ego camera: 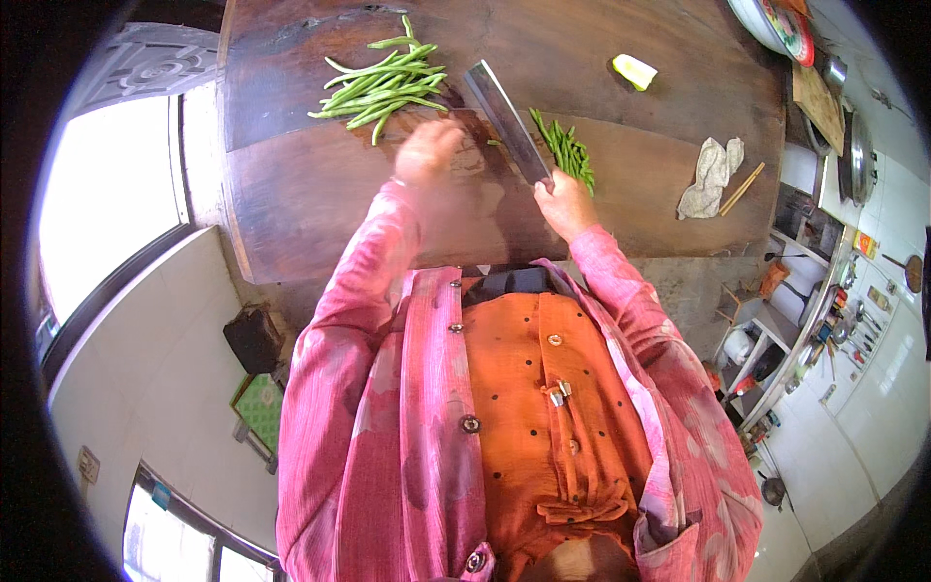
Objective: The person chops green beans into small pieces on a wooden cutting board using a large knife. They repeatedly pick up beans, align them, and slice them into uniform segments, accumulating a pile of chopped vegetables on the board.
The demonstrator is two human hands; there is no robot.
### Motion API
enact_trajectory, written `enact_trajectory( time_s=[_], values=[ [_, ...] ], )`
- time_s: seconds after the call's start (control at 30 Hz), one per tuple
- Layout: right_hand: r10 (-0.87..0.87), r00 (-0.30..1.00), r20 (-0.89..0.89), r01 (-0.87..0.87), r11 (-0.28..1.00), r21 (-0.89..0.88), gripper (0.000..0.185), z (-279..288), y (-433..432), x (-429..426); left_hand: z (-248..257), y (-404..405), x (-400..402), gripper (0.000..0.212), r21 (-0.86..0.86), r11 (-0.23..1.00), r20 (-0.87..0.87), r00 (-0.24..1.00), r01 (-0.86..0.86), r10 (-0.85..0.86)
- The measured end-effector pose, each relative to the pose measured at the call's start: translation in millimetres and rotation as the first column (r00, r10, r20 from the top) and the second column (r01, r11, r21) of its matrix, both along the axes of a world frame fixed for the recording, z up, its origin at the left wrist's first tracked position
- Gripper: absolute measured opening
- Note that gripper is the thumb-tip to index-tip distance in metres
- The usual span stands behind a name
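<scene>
My right hand (569,205) is closed around the handle of a cleaver (508,120), whose broad blade angles away from me over the wooden table (327,196). Just to the right of the blade lies a small heap of cut green bean pieces (567,149). One short bean piece (494,142) rests by itself left of the blade. Blurred, my left hand (429,151) hovers over or touches the wood below a loose pile of whole green beans (385,84); whether its fingers hold anything cannot be made out.
A pale green chunk of vegetable (635,72) lies on the far right of the tabletop. Nearer the right edge are a crumpled cloth (705,178) and a pair of chopsticks (742,189). Basins (774,33) stand at the upper right, and shelves (774,324) with kitchenware line the right side.
</scene>
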State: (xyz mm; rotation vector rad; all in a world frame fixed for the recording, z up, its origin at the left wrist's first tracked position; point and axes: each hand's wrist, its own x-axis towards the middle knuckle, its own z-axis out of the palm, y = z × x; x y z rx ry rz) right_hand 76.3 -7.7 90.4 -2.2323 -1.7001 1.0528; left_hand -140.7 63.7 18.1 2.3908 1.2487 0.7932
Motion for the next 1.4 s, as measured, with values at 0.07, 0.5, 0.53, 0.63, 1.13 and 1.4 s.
enact_trajectory(
  time_s=[0.07,0.5,0.53,0.63,1.13,1.4],
  values=[
    [0.046,0.999,-0.001,-0.046,0.998,0.029,0.022,3,-8,2,8,11,-28,0.015,-0.017,0.983,-0.069,0.981,-0.185,0.183],
    [-0.110,0.993,-0.052,0.106,0.992,-0.067,0.023,-12,-36,56,5,37,-51,0.025,0.031,0.977,-0.269,0.939,-0.213,0.213],
    [-0.135,0.988,-0.076,0.130,0.989,-0.075,0.023,-24,-40,66,5,38,-47,0.026,0.022,0.980,-0.278,0.941,-0.196,0.195],
    [-0.215,0.964,-0.157,0.195,0.972,-0.133,0.023,-38,-45,80,4,42,-34,0.031,0.074,0.996,-0.347,0.935,-0.051,0.074],
    [0.032,0.997,0.067,-0.031,0.999,-0.020,0.040,-52,-23,131,84,39,-1,0.013,0.177,0.960,0.022,0.976,-0.219,0.218],
    [0.063,0.943,0.327,-0.117,0.982,0.150,0.038,-52,-29,122,128,-6,28,0.012,-0.827,0.558,0.352,0.711,-0.067,0.609]
  ],
)
